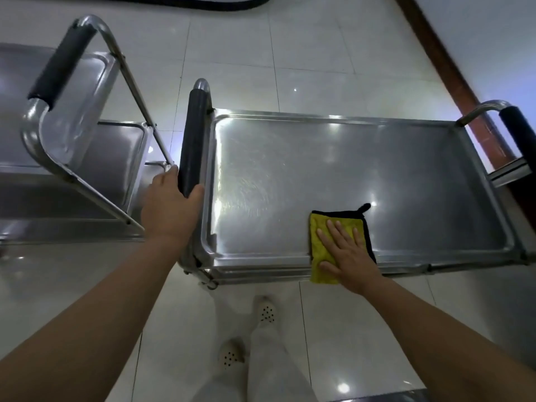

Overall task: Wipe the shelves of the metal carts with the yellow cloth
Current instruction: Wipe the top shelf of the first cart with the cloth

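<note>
The square yellow microfibre cloth with black edging and a small black hanging loop (pixel 333 242) lies flat on the top shelf of the nearer stainless-steel cart (pixel 348 169), its near part draped over the shelf's front rim. The right hand (pixel 345 256) presses on it with fingers straight and spread, palm down, so this grip is flat, not curled round anything; the cloth shows beyond the fingertips and to the thumb side of the palm.

The cloth looks soft, light and limp; it will likely bunch or fold if pushed from one corner, so a broad flat palm at its middle seems the best hold, and it should slide easily on the smooth, glossy steel. Faint swirling streaks on the shelf lie further out from the fingertips, towards the other hand.

The left hand (pixel 171 207) curls round the near end of the black padded handle bar (pixel 193 140) at the cart's end, steadying it. Beyond that grip stands a second stainless-steel cart with a similar black-padded handle (pixel 63 62), its shelves well apart from the cloth. Below lies a pale glossy tiled floor (pixel 362 329).

No brand, label or writing can be read on anything.
</note>
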`<state>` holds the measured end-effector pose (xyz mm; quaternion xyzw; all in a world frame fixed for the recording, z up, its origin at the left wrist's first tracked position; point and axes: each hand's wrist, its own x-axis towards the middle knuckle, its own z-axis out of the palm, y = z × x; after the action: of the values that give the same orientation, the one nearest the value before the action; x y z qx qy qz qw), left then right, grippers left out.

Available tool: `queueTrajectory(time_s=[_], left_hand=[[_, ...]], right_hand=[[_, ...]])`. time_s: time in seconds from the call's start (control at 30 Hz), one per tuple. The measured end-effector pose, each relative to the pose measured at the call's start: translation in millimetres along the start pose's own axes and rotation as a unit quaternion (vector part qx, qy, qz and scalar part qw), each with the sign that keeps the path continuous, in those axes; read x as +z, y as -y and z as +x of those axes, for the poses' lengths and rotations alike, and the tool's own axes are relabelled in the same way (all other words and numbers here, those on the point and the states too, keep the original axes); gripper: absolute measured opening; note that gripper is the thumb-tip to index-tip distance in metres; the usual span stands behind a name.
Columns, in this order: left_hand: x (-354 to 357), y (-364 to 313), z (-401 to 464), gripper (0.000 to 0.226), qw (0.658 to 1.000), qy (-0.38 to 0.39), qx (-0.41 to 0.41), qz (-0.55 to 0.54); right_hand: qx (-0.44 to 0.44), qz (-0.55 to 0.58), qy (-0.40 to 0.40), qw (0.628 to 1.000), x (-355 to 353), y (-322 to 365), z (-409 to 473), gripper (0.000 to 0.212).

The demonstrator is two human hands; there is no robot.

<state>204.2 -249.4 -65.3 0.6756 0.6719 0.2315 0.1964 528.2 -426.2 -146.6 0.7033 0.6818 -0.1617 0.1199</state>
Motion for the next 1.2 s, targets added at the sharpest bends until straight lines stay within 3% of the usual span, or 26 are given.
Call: queueTrajectory(time_s=[0.1,0.27,0.4,0.83,1.0,1.2], left_hand=[[4,2,3,0.043,1.0,0.001,0.028,-0.004],[5,5,5,0.045,0.999,0.005,0.034,0.001],[7,8,5,0.052,0.999,0.027,0.014,-0.022],[4,9,11,0.053,0.998,0.008,0.015,-0.055],[6,11,12,0.057,0.998,0.001,0.006,-0.056],[6,10,16,0.05,1.0,-0.016,0.007,-0.019]], right_hand=[[0.039,-0.005,-0.012,0.999,-1,3,-1,0.098],[0.106,0.012,-0.005,0.994,-3,33,5,0.083],[0.135,0.024,-0.009,0.991,-6,63,22,0.085],[0.025,0.001,-0.073,0.997,-17,163,105,0.082],[-0.055,-0.006,-0.067,0.996,-30,200,136,0.086],[-0.12,0.013,-0.107,0.987,-27,204,155,0.084]])
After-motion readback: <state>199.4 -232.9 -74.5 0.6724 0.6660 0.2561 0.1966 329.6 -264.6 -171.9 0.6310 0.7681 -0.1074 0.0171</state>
